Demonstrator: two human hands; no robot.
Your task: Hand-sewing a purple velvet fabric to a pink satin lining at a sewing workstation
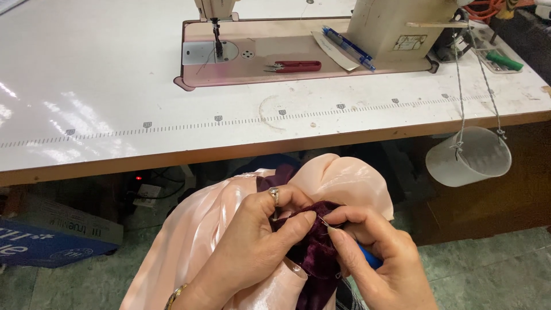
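Note:
My left hand (252,241), with a ring on one finger and a bracelet at the wrist, pinches a dark purple velvet piece (310,252) that lies on shiny peach satin fabric (195,229) in my lap. My right hand (379,258) meets it from the right, its thumb and forefinger closed on a thin needle or pin (325,224) at the velvet's edge. A blue object (370,256) shows under the right palm; what it is cannot be told.
A white sewing table (115,86) with a printed ruler strip runs across the top. On it stands a sewing machine (390,28), with red thread snips (295,66) and blue pens (347,46) on its bed. A plastic cup (468,158) hangs by strings at the right. A blue box (46,244) sits on the floor at the left.

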